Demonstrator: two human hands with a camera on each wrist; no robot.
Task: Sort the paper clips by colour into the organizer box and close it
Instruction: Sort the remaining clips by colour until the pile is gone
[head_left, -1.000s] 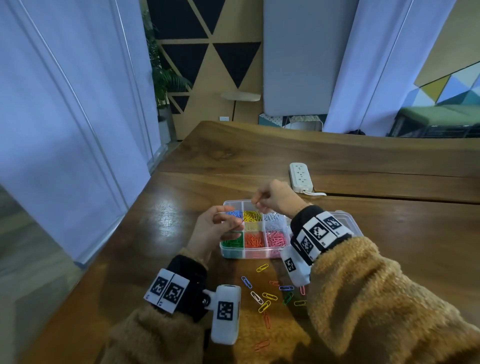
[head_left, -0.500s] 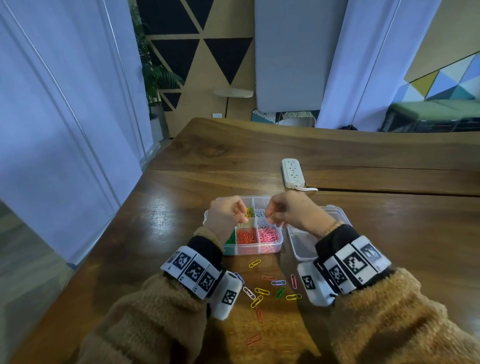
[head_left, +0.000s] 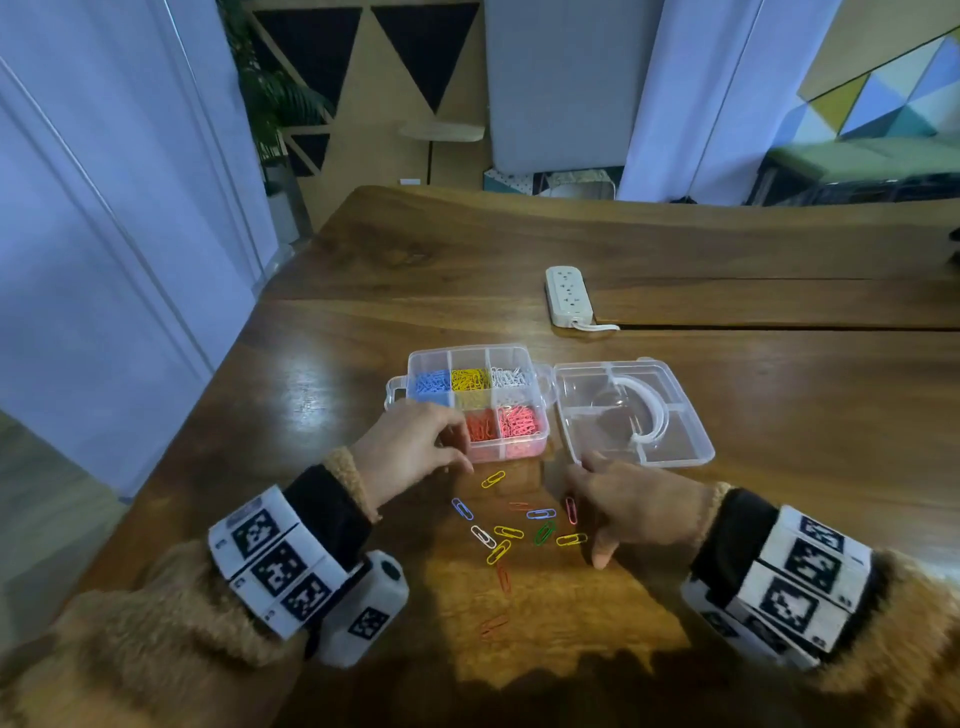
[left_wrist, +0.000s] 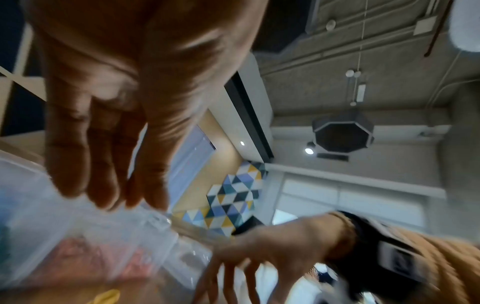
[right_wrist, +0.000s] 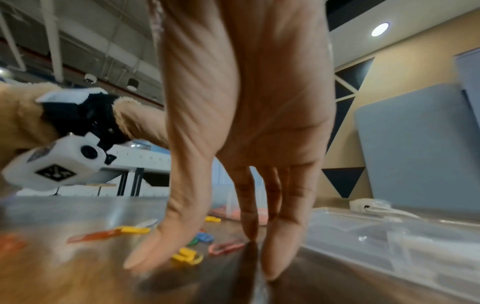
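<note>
The clear organizer box (head_left: 467, 351) stands open on the wooden table, with blue, yellow, white, orange and pink clips in separate compartments. Its front-left compartment is hidden by my left hand (head_left: 415, 452), which hangs over that corner with relaxed fingers and holds nothing (left_wrist: 109, 144). The hinged lid (head_left: 675, 415) lies flat to the right of the box. Several loose paper clips (head_left: 509, 531) of mixed colours lie in front of the box. My right hand (head_left: 628, 506) is at their right edge, fingers (right_wrist: 272, 236) straight and touching the table beside a pink clip (right_wrist: 226, 246) and a yellow clip (right_wrist: 187, 256).
A white power strip (head_left: 568, 296) with its cord lies behind the box. The table's left edge (head_left: 208, 395) runs diagonally beside a curtain. Two orange clips (head_left: 493, 626) lie nearer to me than the main scatter.
Both hands have come down from above the box compartments to the table in front of it. The right hand's pinch has opened into straight fingers at the loose clips.
</note>
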